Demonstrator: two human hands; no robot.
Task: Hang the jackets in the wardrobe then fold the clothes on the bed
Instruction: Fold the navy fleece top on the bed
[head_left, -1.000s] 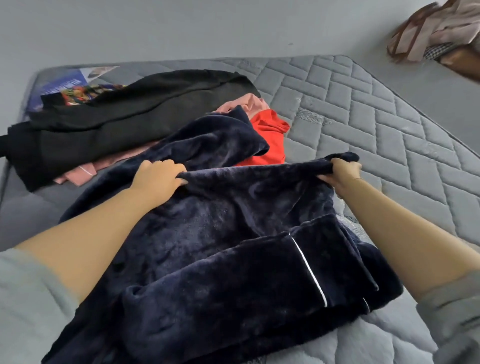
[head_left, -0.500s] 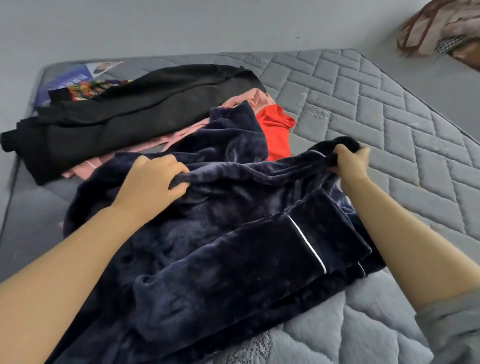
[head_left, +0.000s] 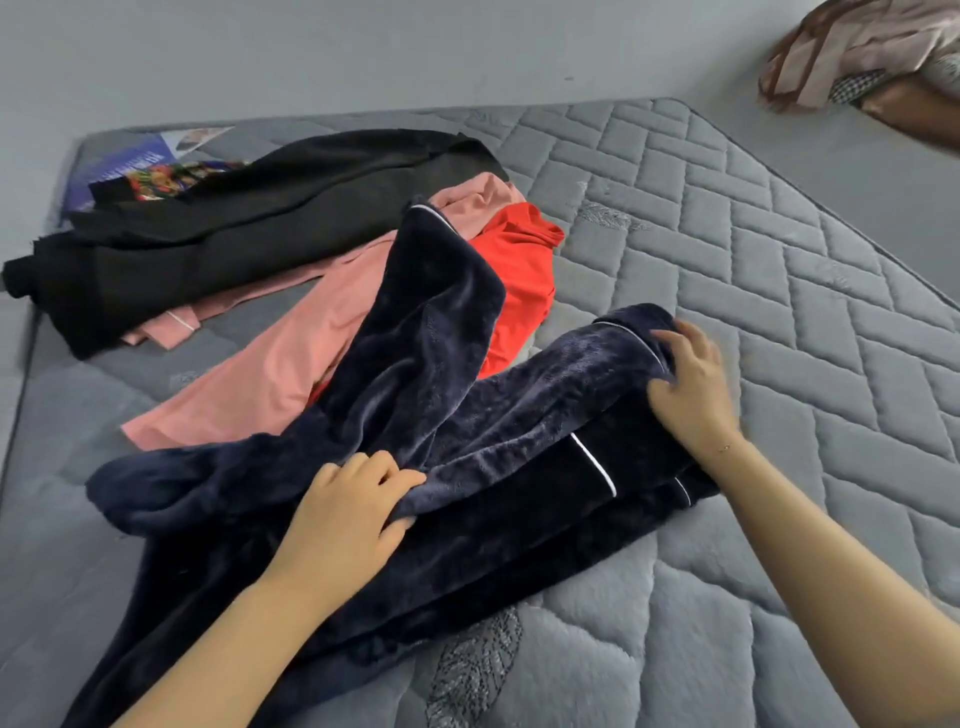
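— What's changing since a second ago?
— Navy fleece garment (head_left: 447, 467) is lying lower on the mattress (head_left: 779, 291); left hand (head_left: 345, 519) is still gripping it.
— Right hand (head_left: 688, 384)?
— Fingers spreading, blurred, touching the collar.

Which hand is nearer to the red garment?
The right hand, though only slightly. It lies on the navy garment to the right of the red garment. The left hand grips navy fabric lower down, nearer the person.
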